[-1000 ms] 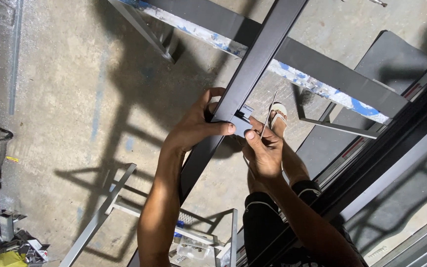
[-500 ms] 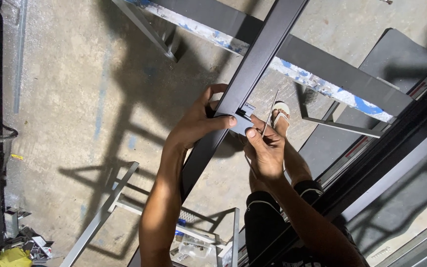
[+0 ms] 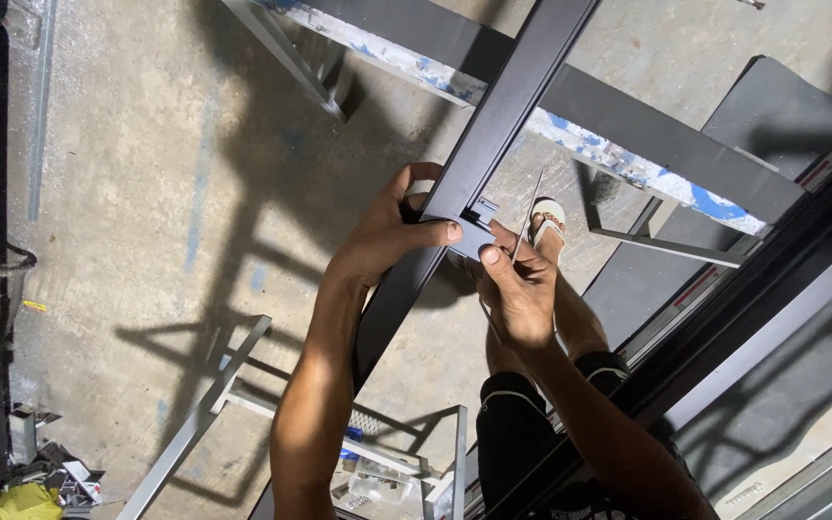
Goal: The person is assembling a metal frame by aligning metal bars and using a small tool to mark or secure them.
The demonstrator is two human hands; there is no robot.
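Below, our left hand (image 3: 392, 236) wraps the dark frame bar (image 3: 493, 125). Our right hand (image 3: 517, 289) pinches a thin rod (image 3: 529, 207). Metal racks (image 3: 243, 404) crowd the concrete floor (image 3: 127, 193).

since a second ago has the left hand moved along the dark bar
No. The left hand grips the dark bar at the same spot, level with the sandalled foot on the floor.

Long dark metal frame bar (image 3: 493, 144), slanted diagonally, with small flat dark insert piece (image 3: 469, 234) at its notch.
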